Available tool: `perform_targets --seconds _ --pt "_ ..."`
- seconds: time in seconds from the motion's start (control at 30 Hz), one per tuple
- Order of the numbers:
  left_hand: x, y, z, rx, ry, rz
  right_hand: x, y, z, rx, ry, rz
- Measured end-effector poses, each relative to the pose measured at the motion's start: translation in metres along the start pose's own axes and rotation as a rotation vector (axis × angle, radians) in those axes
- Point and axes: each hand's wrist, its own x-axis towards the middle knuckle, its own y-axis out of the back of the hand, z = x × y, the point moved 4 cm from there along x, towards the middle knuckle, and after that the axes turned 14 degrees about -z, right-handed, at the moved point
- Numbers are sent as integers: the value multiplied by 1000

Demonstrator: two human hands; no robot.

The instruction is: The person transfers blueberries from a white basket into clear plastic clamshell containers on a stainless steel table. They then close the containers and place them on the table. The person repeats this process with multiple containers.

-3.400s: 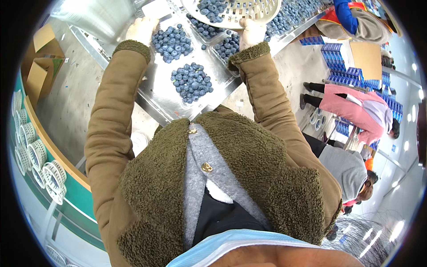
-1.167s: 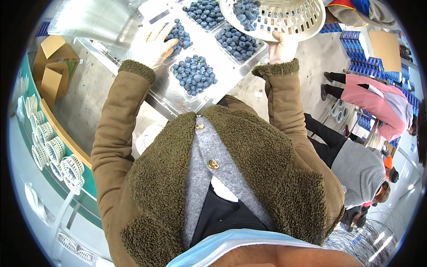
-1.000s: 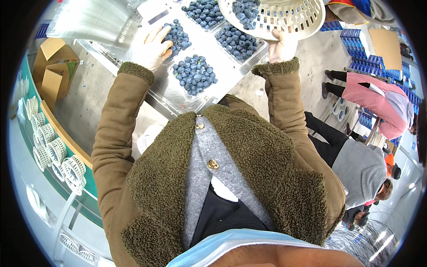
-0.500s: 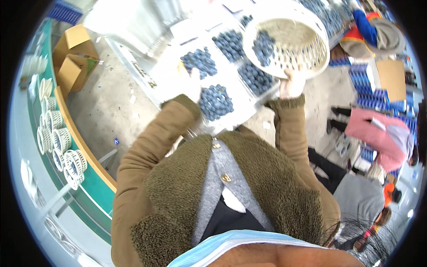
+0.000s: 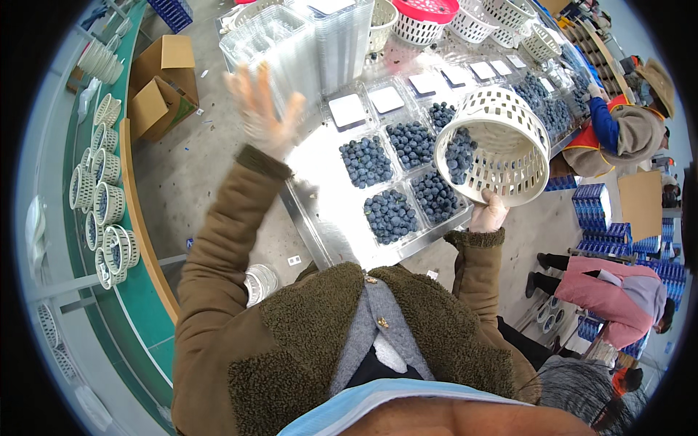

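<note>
- The white basket [image 5: 502, 109] is tipped on its side above the right part of the metal table [image 5: 309, 182], near the packed boxes. Some loose blueberries [image 5: 460, 154] sit inside, by its left side.
- The right hand [image 5: 488, 213] reaches up from below and pinches the basket's lower rim, thumb on top.
- Four clear boxes [image 5: 461, 206] full of blueberries sit close together, left of the basket.
- The left hand [image 5: 265, 109] is up, fingers spread wide, just beside the tall stacks of clear boxes [image 5: 331, 54]. Its arm bends out to the left.
- The table is shiny. White cards [image 5: 347, 110] and more baskets [image 5: 469, 25] are on its far part.
- On the left are a brown carton [image 5: 163, 76] on the gray floor [image 5: 211, 174] and a green bench [image 5: 156, 334] with small baskets [image 5: 109, 203].
- On the right, a person in pink [image 5: 600, 291] bends over.
- The left hand is blurry, so I can't tell if it touches the stacks. The right fingers are partly hidden behind the basket. The top edge cuts off the far baskets.
</note>
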Motion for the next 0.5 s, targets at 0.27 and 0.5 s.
perform_targets --seconds 0.27,0.5 --pt "81 43 -82 213 -80 -448 1 0 3 -13 10 -11" --pt "86 36 -97 6 -58 -426 -7 -1 -1 25 114 -83"
